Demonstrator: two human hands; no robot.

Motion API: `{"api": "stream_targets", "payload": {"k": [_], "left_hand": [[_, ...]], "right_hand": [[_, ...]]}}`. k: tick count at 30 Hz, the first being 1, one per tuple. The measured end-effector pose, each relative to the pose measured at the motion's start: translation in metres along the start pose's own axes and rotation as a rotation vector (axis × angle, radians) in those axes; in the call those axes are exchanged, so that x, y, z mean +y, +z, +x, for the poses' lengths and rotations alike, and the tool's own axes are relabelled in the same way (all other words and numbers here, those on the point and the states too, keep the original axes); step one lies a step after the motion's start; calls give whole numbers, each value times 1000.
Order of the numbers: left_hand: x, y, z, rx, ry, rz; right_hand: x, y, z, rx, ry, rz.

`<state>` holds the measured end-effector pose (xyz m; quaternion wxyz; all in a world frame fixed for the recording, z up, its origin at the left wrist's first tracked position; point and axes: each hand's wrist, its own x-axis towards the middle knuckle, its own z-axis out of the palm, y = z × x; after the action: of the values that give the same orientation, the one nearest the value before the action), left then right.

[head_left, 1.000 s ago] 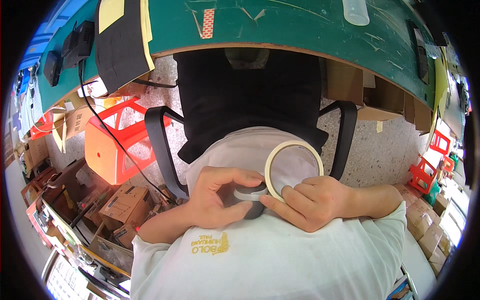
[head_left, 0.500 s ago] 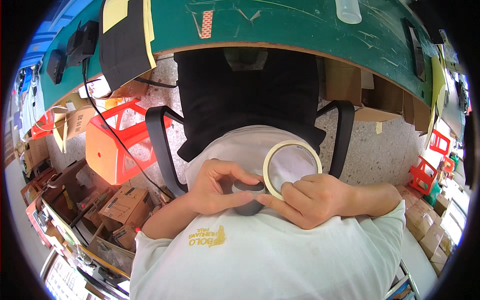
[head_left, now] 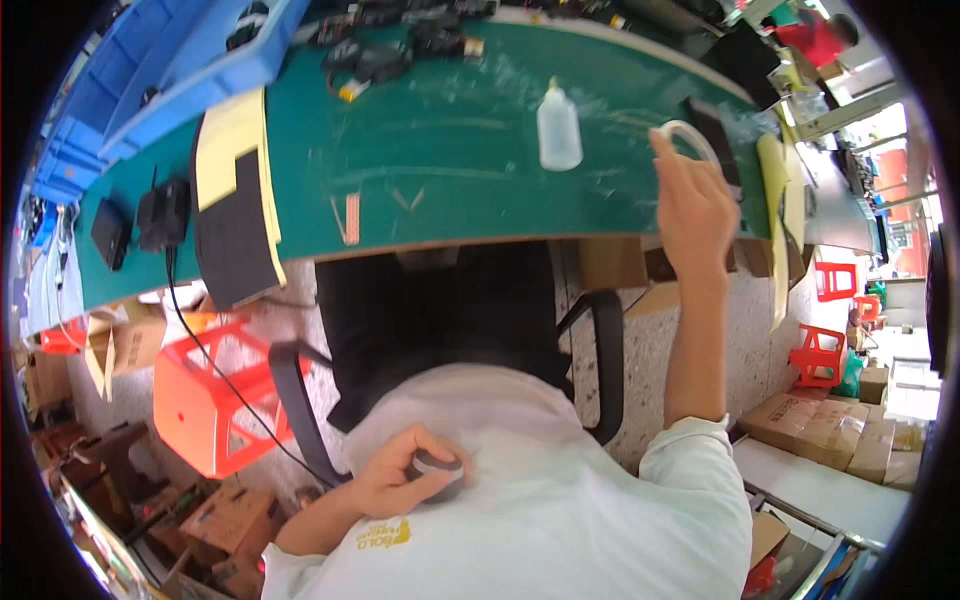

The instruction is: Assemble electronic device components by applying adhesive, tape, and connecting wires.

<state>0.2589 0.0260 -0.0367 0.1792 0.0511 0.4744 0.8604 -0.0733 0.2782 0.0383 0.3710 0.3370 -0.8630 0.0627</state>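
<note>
Close to my white shirt, my left hand (head_left: pixel 405 472) is wrapped round a dark grey rounded object (head_left: pixel 448 484) with a pale band across it; its kind cannot be made out. My right arm reaches out over the green table. There my right hand (head_left: pixel 697 215) grips a roll of cream masking tape (head_left: pixel 690 136), its ring partly hidden by the fingers and slightly blurred. Left of this hand stands a translucent squeeze bottle (head_left: pixel 559 132). A flat black item (head_left: pixel 714 150) lies just beyond the roll.
The green table (head_left: pixel 430 205) carries black adapters (head_left: pixel 165 215), a black-and-yellow sheet (head_left: pixel 238 215), a blue bin (head_left: pixel 205 110) and dark cabled parts (head_left: pixel 372 60). Chair armrests (head_left: pixel 606 370) flank me. An orange-red stool (head_left: pixel 205 405) and cardboard boxes (head_left: pixel 230 520) stand below left.
My right hand has left my lap and carried the tape roll forward and right over the table. My left hand keeps the grey object near my body. The view has shifted to show more table.
</note>
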Motion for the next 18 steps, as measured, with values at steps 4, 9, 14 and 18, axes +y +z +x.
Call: {"api": "stream_targets", "payload": {"k": [4, 9, 14, 18], "left_hand": [[-5, 6, 19, 94, 123, -27], [7, -8, 62, 4, 394, 370], [26, -4, 92, 219, 269, 297], [57, -9, 116, 196, 587, 427]], "right_hand": [[29, 20, 16, -277, 61, -68], [-36, -20, 26, -83, 246, 105], [-121, -60, -4, -338, 22, 834], [-151, -50, -25, -492, 52, 961]]}}
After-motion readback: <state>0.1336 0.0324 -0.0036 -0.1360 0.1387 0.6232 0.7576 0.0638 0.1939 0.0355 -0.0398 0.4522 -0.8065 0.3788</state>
